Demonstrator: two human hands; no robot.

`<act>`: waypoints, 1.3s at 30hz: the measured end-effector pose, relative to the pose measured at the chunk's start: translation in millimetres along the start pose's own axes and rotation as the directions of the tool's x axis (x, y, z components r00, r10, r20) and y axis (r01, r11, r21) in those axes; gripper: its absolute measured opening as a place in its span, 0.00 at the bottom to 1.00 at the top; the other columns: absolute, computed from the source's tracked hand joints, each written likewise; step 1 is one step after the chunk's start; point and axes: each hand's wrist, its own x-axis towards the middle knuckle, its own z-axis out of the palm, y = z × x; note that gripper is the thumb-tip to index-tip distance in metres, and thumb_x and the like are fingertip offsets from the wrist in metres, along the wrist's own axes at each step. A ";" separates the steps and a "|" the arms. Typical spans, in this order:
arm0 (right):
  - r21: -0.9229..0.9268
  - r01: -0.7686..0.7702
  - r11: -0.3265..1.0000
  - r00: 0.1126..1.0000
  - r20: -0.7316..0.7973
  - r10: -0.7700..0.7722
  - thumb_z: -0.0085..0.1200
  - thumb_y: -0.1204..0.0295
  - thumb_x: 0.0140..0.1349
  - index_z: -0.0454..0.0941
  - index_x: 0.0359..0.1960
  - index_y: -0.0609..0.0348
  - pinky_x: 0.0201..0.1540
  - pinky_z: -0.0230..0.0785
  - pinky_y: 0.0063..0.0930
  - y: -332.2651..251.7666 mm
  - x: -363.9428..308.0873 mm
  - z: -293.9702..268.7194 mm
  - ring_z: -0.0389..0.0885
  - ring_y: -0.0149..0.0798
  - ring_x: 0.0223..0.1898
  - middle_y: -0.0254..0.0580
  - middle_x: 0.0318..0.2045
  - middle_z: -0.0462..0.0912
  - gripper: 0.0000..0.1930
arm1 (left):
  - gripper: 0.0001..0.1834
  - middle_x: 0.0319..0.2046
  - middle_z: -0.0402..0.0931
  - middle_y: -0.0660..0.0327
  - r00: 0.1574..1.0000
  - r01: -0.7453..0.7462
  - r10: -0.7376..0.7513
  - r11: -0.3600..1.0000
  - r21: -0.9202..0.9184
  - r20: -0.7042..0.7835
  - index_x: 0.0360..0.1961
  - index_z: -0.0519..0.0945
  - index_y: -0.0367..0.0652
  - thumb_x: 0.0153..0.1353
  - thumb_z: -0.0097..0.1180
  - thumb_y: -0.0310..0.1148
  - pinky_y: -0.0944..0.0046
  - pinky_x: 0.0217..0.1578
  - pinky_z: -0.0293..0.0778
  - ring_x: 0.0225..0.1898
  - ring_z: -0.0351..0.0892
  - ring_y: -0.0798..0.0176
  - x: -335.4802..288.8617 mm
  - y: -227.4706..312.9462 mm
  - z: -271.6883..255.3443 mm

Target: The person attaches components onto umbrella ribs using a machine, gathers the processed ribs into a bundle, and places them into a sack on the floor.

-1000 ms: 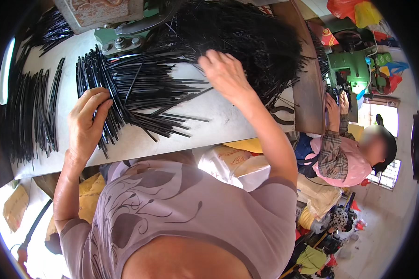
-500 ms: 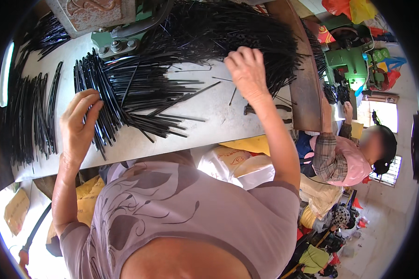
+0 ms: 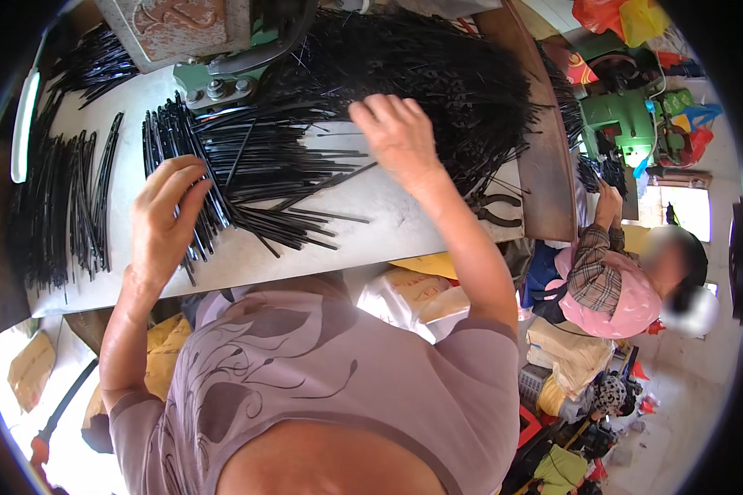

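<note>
A sheaf of thin black rods (image 3: 182, 132) stands out on the pale worktable, lying nearly lengthwise. My left hand (image 3: 169, 210) is closed at its left side, fingers curled over the rods and thumb bent toward them. More black rods (image 3: 264, 153) lie crosswise just right of that sheaf, their ends fanned unevenly. My right hand (image 3: 398, 144) hovers at the right ends of these rods, beside a large tangled heap of black rods (image 3: 437, 70). Its fingers are bent and close together; whatever they hold is hidden beneath them.
A green machine base with bolts (image 3: 216, 89) stands at the back. Pliers (image 3: 497, 210) lie near a brown board (image 3: 545, 165) on the right. Other rods (image 3: 74, 206) rest at the far left. Beyond the board, a co-worker (image 3: 607, 280) sits at a green machine (image 3: 619, 124).
My right hand has moved left and slightly nearer, away from the heap to the rods' ends. The pliers show more fully. My left hand stays at the sheaf, while the whole view has shifted slightly.
</note>
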 end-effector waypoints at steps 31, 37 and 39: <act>0.496 -0.277 0.823 0.951 0.264 0.161 0.60 0.66 0.42 0.73 0.31 0.60 0.38 0.66 0.30 -30.3 -16.1 -31.8 0.72 0.40 0.36 0.37 0.35 0.73 0.16 | 0.31 0.48 0.62 0.57 0.958 -0.131 0.052 0.955 0.268 0.283 0.44 0.73 0.45 0.34 0.65 0.43 0.49 0.51 0.55 0.52 0.58 0.51 12.2 -8.3 5.4; 0.420 -0.269 0.867 0.922 0.372 0.106 0.64 0.48 0.28 0.69 0.46 0.60 0.53 0.54 0.38 -44.9 -20.3 -42.5 0.62 0.44 0.50 0.42 0.46 0.70 0.41 | 0.39 0.60 0.46 0.56 0.960 -0.069 -0.045 0.917 0.392 0.276 0.44 0.74 0.55 0.33 0.53 0.69 0.30 0.55 0.37 0.62 0.38 0.44 -20.9 -35.5 0.1; 0.454 -0.255 0.854 0.933 0.346 0.095 0.64 0.49 0.28 0.68 0.47 0.60 0.53 0.52 0.39 -53.8 -22.4 -46.3 0.61 0.43 0.50 0.42 0.45 0.69 0.42 | 0.39 0.60 0.47 0.56 0.966 -0.031 -0.061 0.938 0.345 0.251 0.43 0.74 0.55 0.33 0.53 0.69 0.31 0.55 0.37 0.62 0.38 0.43 -28.7 -44.4 -1.4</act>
